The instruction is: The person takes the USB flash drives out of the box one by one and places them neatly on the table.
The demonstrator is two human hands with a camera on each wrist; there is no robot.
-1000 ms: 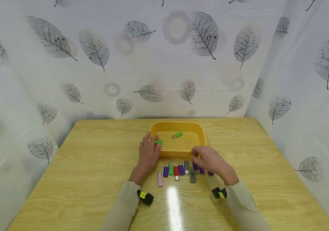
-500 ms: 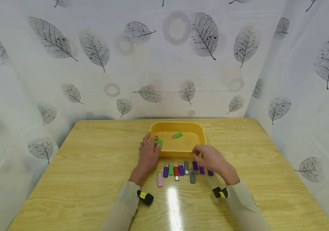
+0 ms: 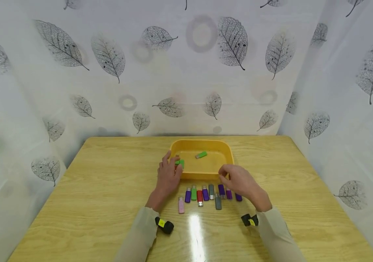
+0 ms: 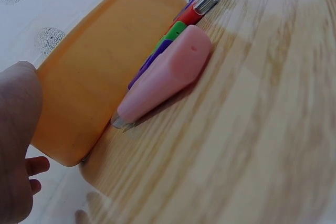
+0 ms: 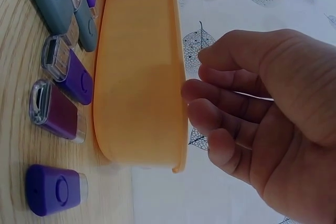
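Note:
A yellow plastic tray stands mid-table. My left hand holds its front left corner, fingers along the outer side and the thumb at the front; in the left wrist view the thumb lies at the rim. My right hand is at the front right corner. Its loosely curled fingers are right at the rim, with nothing seen in them. Inside the tray lie a green USB flash drive and green pieces beside my left fingers, partly hidden by that hand.
Before the tray lies a row of USB flash drives, among them a pink one, a red one, a grey one and several purple ones, such as the rightmost. A leaf-patterned curtain hangs behind the table.
My right hand has shifted very slightly to the right at the tray's front corner. My left hand, the tray and the flash drives stay as they were.

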